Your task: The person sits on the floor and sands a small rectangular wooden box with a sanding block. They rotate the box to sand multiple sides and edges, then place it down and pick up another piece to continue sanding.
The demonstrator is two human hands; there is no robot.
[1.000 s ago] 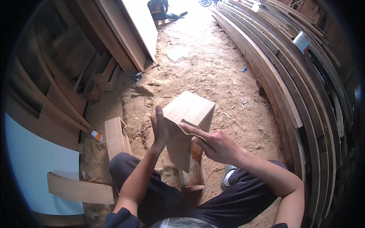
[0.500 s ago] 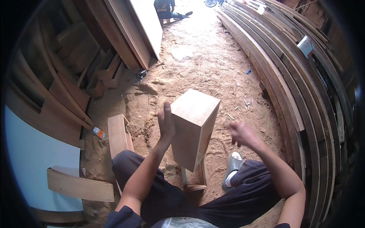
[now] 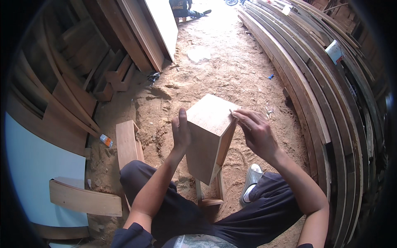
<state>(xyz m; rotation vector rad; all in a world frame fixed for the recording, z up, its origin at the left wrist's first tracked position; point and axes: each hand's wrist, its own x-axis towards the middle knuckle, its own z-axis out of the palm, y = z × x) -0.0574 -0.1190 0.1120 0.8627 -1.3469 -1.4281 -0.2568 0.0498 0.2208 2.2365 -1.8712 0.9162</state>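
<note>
A pale wooden box (image 3: 202,144), perhaps a drawer, stands tilted on end between my knees, with a flat panel facing up. Against its left edge, my left hand (image 3: 181,132) grips the box, thumb pointing up. My right hand (image 3: 256,130) is at the box's upper right corner, fingers pinched together. A small pale piece (image 3: 231,111) sticks out at the right fingertips, too small to name. Below the box, a wooden frame (image 3: 211,202) rests on the ground, partly hidden by it.
Sawdust covers the floor. Long stacked planks (image 3: 306,82) line the right side, a white container (image 3: 334,51) on them. To the left lie a wooden piece (image 3: 126,142), a curved wooden piece (image 3: 84,197) and a pale blue panel (image 3: 41,165). A person (image 3: 182,8) sits far off by the doorway.
My right hand has moved up and left, from the air beside the box to its upper right corner. My left hand keeps its grip on the box.
</note>
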